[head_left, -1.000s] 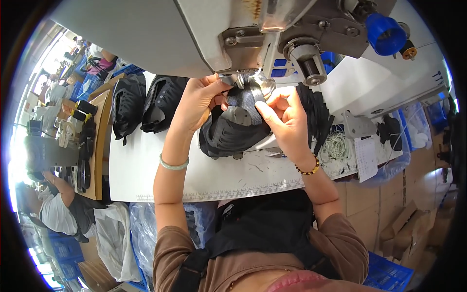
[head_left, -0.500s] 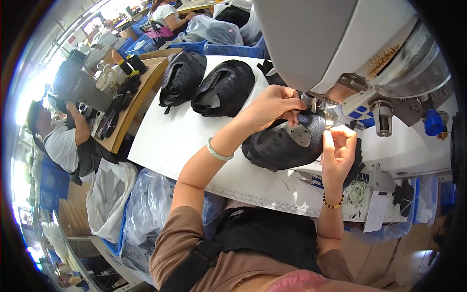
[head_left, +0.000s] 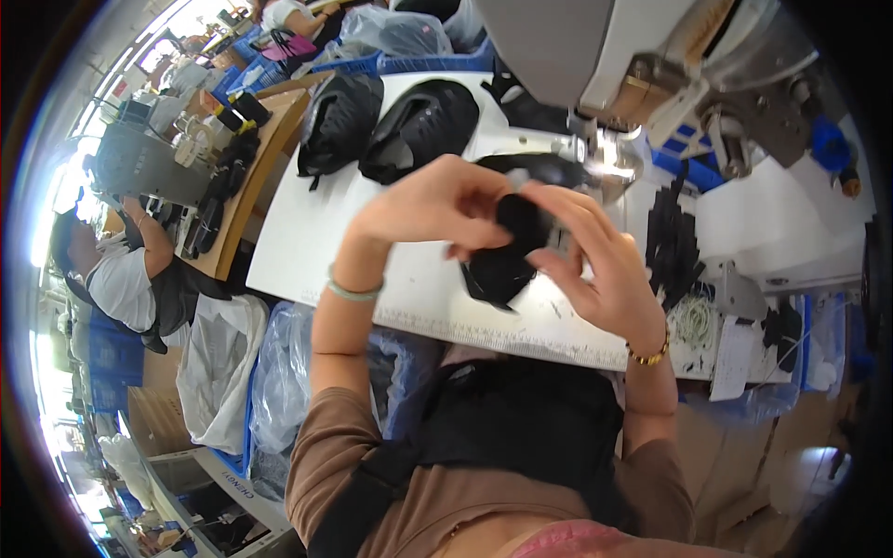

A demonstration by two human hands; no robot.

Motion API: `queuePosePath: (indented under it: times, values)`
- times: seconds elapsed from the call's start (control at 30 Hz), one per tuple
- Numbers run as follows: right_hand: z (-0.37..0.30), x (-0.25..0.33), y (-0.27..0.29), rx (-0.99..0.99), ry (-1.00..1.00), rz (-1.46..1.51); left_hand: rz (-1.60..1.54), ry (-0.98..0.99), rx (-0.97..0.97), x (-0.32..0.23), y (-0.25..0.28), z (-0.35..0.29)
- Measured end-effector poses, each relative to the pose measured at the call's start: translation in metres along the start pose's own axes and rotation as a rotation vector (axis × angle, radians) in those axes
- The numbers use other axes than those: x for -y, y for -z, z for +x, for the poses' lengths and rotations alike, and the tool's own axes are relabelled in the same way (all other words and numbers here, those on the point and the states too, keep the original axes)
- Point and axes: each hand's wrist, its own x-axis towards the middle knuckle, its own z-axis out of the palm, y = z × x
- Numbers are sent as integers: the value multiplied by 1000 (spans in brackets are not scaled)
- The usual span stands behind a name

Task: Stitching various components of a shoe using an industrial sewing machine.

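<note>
Over the white table, in front of the sewing machine (head_left: 609,139), a black shoe upper (head_left: 523,221) is held between my two hands. My left hand (head_left: 437,206) is closed on its left side, fingers and thumb gripping the edge. My right hand (head_left: 595,256) curves round the other side, fingertips at the top and thumb lower down; motion blurs it somewhat. A dark flap of the upper hangs below the fingers, and much of the piece is hidden by my hands. Just behind it, another black part (head_left: 539,169) lies by the machine's needle area.
Two black shoe uppers (head_left: 423,126) stand at the table's (head_left: 307,232) far left. Black strips (head_left: 674,237) and a pale thread tangle (head_left: 693,318) lie at right. Plastic-lined bins (head_left: 284,372) sit below the left edge. A co-worker (head_left: 116,279) sits at another machine on the left.
The shoe upper has come away from under the machine needle, toward me, and is turned and folded in my hands. Both hands have moved left and nearer each other.
</note>
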Motion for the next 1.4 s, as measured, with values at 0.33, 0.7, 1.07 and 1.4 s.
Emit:
queuePosePath:
  times: [0.33,0.7,1.07,1.4]
  values:
    - [38,-4,-60,248,-197,411,358,-278,-811,25,-17,-65]
    - [39,4,-62,192,-235,610,-887,-325,-922,63,-111,-58]
    - [43,11,-48,159,-294,611,-1025,-521,-960,71,-110,-31]
    - [16,11,-58,-185,702,-428,-675,-633,-1184,77,-111,-30]
